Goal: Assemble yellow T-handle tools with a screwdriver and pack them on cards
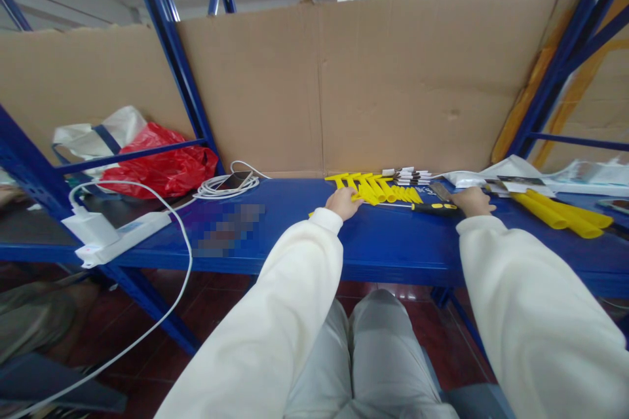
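Note:
My left hand (344,203) is closed at the near left end of a row of yellow T-shaped plastic pieces (376,188). Its curled fingers are on one of the yellow pieces, and a bit of yellow shows beside the wrist. My right hand (472,201) rests on the blue shelf with its fingers curled; what they hold is mostly hidden. Right by its fingertips lies a flat grey metal piece (440,192). A screwdriver (435,209) with a black and yellow handle lies between my hands, its shaft pointing left.
Behind the yellow row is a stack of small white-and-dark pieces (407,175). Larger yellow tubes (565,213) lie at the right. To the left are a coiled white cable (223,188), a power strip (122,239) and a red plastic bag (160,160). Cardboard (393,85) walls the back.

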Demonstrator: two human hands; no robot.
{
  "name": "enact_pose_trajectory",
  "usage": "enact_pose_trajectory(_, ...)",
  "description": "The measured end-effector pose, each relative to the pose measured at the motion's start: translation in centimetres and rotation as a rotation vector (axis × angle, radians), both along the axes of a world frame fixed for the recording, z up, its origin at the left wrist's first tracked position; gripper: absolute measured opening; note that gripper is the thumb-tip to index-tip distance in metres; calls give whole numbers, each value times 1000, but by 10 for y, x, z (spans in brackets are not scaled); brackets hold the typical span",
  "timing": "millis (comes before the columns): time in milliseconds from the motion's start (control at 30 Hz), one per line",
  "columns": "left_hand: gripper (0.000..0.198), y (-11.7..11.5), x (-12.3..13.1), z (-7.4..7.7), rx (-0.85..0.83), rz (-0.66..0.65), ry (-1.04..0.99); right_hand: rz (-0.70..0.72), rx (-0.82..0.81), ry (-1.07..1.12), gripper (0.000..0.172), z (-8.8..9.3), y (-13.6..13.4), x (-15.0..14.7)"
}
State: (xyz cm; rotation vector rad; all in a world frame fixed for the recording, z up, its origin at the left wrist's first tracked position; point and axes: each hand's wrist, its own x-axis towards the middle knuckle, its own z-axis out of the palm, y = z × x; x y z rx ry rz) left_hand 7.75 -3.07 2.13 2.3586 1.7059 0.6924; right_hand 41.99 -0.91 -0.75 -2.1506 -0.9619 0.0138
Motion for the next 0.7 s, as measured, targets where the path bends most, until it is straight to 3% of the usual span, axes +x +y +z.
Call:
enact_pose_trajectory(67,33,0,0,0,1,-4,0,-95,-47,86,35,3,2,-2)
enact_pose_trajectory(200,33,0,0,0,0,-2,6,-138,60,154,38,7,6,-4)
enact_pose_trajectory(367,35,0,0,1,-4,-13,29,-81,252,144,7,9,9,-5)
enact_pose_trajectory(433,35,0,0,2,-4,-13,28,-33,372,164,11,15,10,-14)
enact_pose_trajectory(567,35,1,0,0,7,0,17,212,611,220,14,33,16,-47)
enact_pose_trajectory(700,36,3,0,-2,12,5,9,555,759,291,13,44,23,-92)
